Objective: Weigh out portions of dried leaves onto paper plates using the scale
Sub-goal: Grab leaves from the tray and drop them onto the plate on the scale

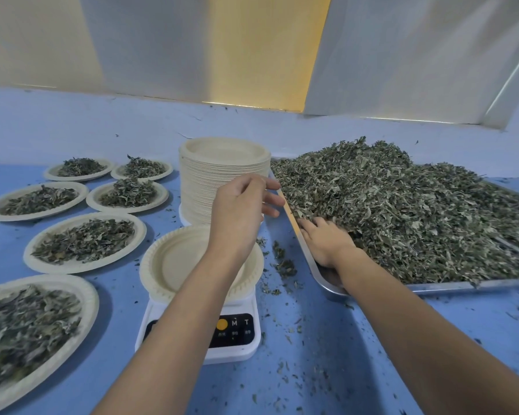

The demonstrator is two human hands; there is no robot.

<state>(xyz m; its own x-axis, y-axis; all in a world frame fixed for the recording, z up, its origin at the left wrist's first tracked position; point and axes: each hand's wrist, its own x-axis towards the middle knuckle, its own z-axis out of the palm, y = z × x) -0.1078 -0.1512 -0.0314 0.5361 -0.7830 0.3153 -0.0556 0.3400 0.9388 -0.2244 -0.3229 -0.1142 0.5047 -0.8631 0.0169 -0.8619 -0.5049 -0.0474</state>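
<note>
A white digital scale (pixel 237 348) stands at the front centre with an empty paper plate (pixel 174 265) on its platform. My left hand (pixel 243 205) hovers above that plate, fingers apart, holding nothing, close to the tall stack of paper plates (pixel 222 175). My right hand (pixel 327 241) is pushed into the big heap of dried leaves (pixel 402 211) lying on a metal tray (pixel 462 284) at the right. Its fingers are buried in the leaves, so I cannot see whether they grasp any.
Several filled paper plates (pixel 84 241) lie in rows on the blue table (pixel 327 354) to the left. Leaf crumbs (pixel 282 265) are scattered between scale and tray. A wall with pale panels (pixel 252 55) rises right behind the table.
</note>
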